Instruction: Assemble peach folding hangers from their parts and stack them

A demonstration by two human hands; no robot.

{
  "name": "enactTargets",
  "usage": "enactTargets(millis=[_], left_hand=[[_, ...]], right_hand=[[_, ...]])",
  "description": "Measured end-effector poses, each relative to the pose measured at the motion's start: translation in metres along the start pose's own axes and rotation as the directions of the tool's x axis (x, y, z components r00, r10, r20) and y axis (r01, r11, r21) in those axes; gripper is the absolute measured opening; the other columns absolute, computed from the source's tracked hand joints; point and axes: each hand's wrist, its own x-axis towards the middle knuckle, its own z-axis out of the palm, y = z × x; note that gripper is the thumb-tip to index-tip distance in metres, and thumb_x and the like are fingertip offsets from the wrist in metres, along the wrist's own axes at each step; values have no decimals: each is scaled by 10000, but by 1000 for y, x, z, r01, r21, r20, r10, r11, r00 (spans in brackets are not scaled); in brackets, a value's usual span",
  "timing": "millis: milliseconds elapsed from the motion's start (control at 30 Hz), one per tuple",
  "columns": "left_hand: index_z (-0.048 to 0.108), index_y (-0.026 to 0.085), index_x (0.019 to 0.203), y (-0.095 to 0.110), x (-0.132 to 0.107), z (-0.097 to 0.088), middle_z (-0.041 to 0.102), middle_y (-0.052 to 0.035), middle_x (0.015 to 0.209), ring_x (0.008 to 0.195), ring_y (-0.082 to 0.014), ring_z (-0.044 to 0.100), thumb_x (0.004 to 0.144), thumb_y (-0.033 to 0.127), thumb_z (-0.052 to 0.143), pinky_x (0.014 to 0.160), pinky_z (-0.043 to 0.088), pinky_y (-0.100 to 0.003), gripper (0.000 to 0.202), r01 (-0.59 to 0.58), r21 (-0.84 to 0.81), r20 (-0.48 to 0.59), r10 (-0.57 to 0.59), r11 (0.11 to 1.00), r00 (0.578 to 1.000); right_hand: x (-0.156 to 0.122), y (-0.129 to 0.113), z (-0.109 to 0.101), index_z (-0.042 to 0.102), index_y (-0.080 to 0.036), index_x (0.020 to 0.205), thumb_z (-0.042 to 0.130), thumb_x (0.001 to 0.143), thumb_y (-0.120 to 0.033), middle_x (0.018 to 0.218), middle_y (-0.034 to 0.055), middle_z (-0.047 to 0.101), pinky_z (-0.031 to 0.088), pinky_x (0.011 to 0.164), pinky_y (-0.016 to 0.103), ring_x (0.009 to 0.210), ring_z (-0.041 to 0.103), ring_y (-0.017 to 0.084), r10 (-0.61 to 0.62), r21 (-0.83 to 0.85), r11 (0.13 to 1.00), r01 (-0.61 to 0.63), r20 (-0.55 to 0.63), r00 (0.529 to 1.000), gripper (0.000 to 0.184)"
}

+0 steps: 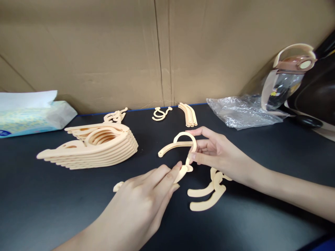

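Observation:
Both hands meet over the middle of a black table (39, 205). My right hand (218, 157) pinches a cream plastic hook piece (183, 141), a loop with a curved arm, between thumb and fingers. My left hand (146, 198) grips the lower end of the same piece (183, 171) with closed fingers; a small cream tip (118, 186) pokes out on its left side. Under my right wrist lie two or three more curved cream pieces (209, 197).
A stack of several flat cream plastic frames (99, 148) lies at the left, with small offcuts (115, 116) behind it. More curved bits (161, 114) and strips (188, 115) lie by the cardboard wall. A tissue pack (28, 115) sits far left, a clear bag (240, 111) and a face shield (288, 76) at right.

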Motion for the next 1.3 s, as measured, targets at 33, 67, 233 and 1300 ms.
enactTargets(millis=[33, 67, 233, 1300], left_hand=[[533, 106, 1355, 0, 0, 0, 659, -12, 826, 640, -154, 697, 1092, 224, 280, 494, 541, -266, 383, -3, 0, -5, 3, 1000, 1000], [532, 106, 1355, 0, -1, 0, 661, -14, 832, 644, -153, 699, 1092, 223, 283, 495, 540, -266, 381, -2, 1, -9, 2, 1000, 1000], [533, 110, 1348, 0, -2, 0, 663, -14, 840, 648, -153, 699, 1091, 219, 295, 505, 544, -267, 368, 1, -2, -13, -1, 1000, 1000], [427, 223, 1378, -7, 15, -16, 712, -92, 1147, 813, -247, 741, 977, 238, 411, 671, 542, -325, 402, 346, -282, 288, -265, 895, 920]], right_hand=[[0, 0, 0, 481, -227, 1127, 676, 845, -220, 754, -53, 681, 568, 792, 356, 732, 704, 149, 3, 8, 1000, -3, 2, 1000, 343], [0, 1, 0, 478, -226, 1126, 676, 845, -219, 753, -54, 682, 566, 788, 349, 730, 701, 145, 7, 17, 1000, -7, 4, 1000, 344], [1, 2, -1, 472, -226, 1111, 674, 850, -202, 759, -49, 690, 556, 764, 328, 733, 697, 137, 13, 49, 999, -13, 11, 1000, 331], [18, 19, -39, 699, -205, 1090, 578, 954, -223, 1141, 79, 730, 521, 941, 436, 1095, 647, 265, -435, -822, 401, 405, 218, 873, 182]])
